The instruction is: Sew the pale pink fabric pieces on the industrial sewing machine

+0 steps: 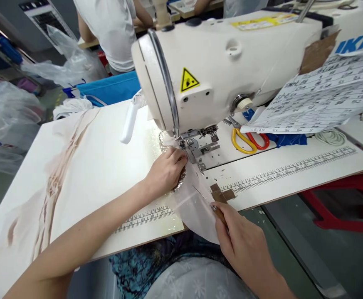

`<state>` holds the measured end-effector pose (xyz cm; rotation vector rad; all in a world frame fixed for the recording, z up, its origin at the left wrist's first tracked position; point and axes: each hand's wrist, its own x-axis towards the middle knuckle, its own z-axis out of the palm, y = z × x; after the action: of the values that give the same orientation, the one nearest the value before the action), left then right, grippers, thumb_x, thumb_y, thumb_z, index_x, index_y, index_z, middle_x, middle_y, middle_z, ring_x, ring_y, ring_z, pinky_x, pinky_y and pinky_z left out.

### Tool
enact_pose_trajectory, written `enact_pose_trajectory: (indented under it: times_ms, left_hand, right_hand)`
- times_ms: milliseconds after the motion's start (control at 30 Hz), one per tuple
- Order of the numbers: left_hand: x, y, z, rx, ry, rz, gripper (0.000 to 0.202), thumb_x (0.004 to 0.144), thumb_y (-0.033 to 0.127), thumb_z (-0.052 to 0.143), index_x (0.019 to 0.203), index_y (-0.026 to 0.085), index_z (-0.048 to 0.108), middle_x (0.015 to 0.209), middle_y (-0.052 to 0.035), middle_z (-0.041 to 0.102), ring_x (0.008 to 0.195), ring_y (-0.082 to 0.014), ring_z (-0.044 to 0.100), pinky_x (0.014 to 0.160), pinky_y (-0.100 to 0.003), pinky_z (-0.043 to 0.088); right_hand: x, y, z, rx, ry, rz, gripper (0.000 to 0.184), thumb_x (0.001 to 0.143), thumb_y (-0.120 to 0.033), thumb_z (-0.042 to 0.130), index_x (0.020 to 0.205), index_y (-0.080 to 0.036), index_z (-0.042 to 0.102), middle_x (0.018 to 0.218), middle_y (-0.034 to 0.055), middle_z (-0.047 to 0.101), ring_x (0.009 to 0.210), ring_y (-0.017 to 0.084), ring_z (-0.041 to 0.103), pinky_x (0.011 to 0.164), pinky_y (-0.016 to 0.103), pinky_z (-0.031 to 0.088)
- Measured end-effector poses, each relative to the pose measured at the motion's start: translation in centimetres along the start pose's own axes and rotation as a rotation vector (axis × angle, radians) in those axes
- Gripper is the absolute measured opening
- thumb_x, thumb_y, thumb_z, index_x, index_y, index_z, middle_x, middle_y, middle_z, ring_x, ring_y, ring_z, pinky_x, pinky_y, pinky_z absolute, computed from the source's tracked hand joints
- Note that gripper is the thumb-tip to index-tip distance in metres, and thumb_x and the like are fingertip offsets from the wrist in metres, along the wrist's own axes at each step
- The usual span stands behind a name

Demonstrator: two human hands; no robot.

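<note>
My left hand (167,168) is closed beside the presser foot of a white sewing machine (212,62), its fingertips pinching sheer white fabric (196,209). A dark glittery edge (180,182) shows under that hand. The fabric runs from the needle area down over the table's front edge. Lower right, my right hand (243,236) grips an awl (220,214) by its wooden handle. The awl's thin metal point lies over the fabric, angled toward the left hand; whether it touches the cloth I cannot tell.
Yellow and red-handled scissors (245,141) lie right of the needle, under a handwritten sheet (318,93). Bunched sheer cloth (55,187) stretches along the table's left. Printed rulers (287,170) mark the front edge. A red stool (346,203) stands at right. A person in white (106,33) is behind.
</note>
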<state>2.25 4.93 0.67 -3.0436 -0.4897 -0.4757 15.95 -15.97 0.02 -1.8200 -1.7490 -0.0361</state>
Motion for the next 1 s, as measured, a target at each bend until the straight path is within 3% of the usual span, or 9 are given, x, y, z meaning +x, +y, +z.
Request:
enact_pose_trajectory:
  times_ms: [167, 300, 500, 800, 1000]
  left_hand:
    - [-0.6, 1.6, 0.7, 0.013, 0.032, -0.086, 0.034, 0.092, 0.007, 0.041, 0.119, 0.003, 0.062, 0.126, -0.0202, 0.060, 0.115, -0.0298, 0.055, 0.092, -0.045, 0.058]
    - [-1.5, 1.8, 0.9, 0.024, 0.028, -0.060, 0.040, 0.094, 0.010, 0.041, 0.130, 0.003, 0.057, 0.132, -0.0192, 0.060, 0.127, -0.0303, 0.052, 0.098, -0.045, 0.054]
    - [-2.0, 1.7, 0.9, 0.036, 0.053, -0.038, 0.041, 0.093, 0.011, 0.041, 0.129, 0.002, 0.059, 0.133, -0.0172, 0.062, 0.126, -0.0290, 0.056, 0.100, -0.044, 0.053]
    - [-1.7, 1.1, 1.2, 0.004, 0.050, -0.089, 0.043, 0.093, 0.013, 0.043, 0.133, 0.005, 0.058, 0.136, -0.0149, 0.062, 0.128, -0.0282, 0.055, 0.103, -0.045, 0.050]
    - [-1.7, 0.9, 0.9, -0.014, 0.022, -0.093, 0.045, 0.096, 0.017, 0.039, 0.134, -0.001, 0.056, 0.137, -0.0163, 0.060, 0.130, -0.0293, 0.053, 0.107, -0.044, 0.047]
  right_hand:
    - [-0.4, 0.3, 0.1, 0.021, -0.023, -0.023, 0.026, 0.102, -0.016, 0.036, 0.116, -0.012, 0.057, 0.091, 0.0099, 0.076, 0.076, 0.019, 0.076, 0.059, 0.025, 0.057]
    - [-0.4, 0.3, 0.5, 0.010, -0.014, -0.028, 0.026, 0.103, -0.019, 0.037, 0.117, -0.012, 0.057, 0.093, 0.0121, 0.075, 0.079, 0.020, 0.076, 0.059, 0.026, 0.058]
    - [-0.3, 0.2, 0.3, -0.010, -0.055, -0.060, 0.026, 0.104, -0.018, 0.035, 0.117, -0.012, 0.056, 0.095, 0.0119, 0.076, 0.081, 0.020, 0.076, 0.062, 0.026, 0.060]
    - [0.6, 0.1, 0.3, -0.079, -0.076, -0.073, 0.029, 0.104, -0.020, 0.032, 0.116, -0.011, 0.057, 0.095, 0.0124, 0.077, 0.079, 0.021, 0.077, 0.056, 0.026, 0.059]
    - [1.1, -0.2, 0.1, -0.090, -0.091, -0.063, 0.031, 0.105, -0.021, 0.030, 0.115, -0.011, 0.058, 0.092, 0.0123, 0.077, 0.073, 0.020, 0.077, 0.049, 0.024, 0.056]
